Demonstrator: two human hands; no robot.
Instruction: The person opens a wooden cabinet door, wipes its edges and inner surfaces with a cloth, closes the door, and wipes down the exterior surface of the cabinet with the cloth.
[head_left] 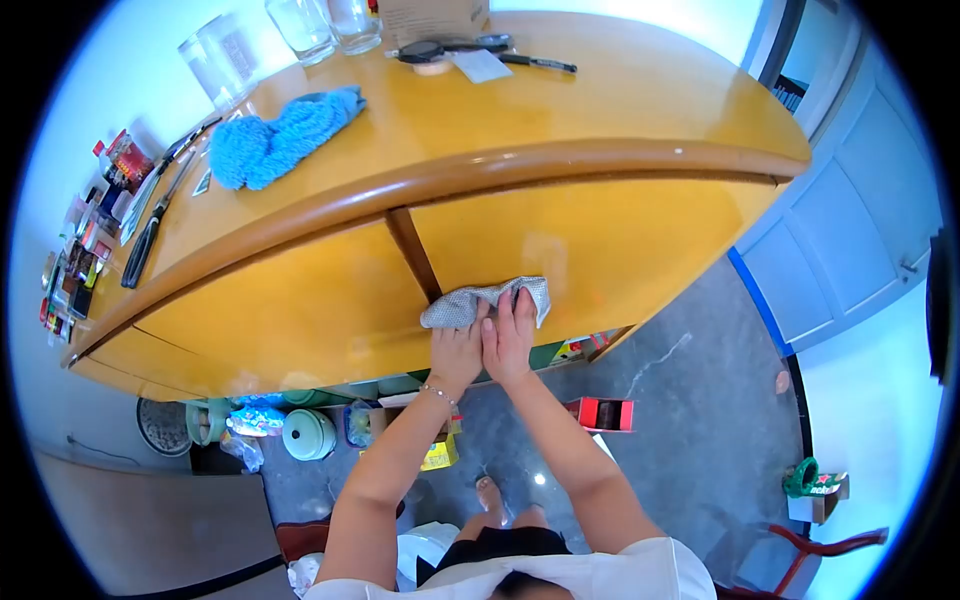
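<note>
A grey cloth (462, 306) lies bunched against the yellow front of a wooden cabinet (600, 240), just below a dark gap between two panels. My left hand (457, 352) presses its lower left part, fingertips on the fabric. Beside it, touching it, my right hand (509, 338) has its fingers over the cloth's right part, and a fold sticks out past them. Both hands are close together, with their fingers partly hidden by the cloth. On the cabinet top lies a fluffy blue cloth (285, 138).
Glasses (302, 30), scissors (150, 235) and a black pen (540, 63) rest on the cabinet top. Bottles and jars stand at its left end. On the floor are a red box (604, 414), a lidded pot (308, 435) and a red chair (815, 545).
</note>
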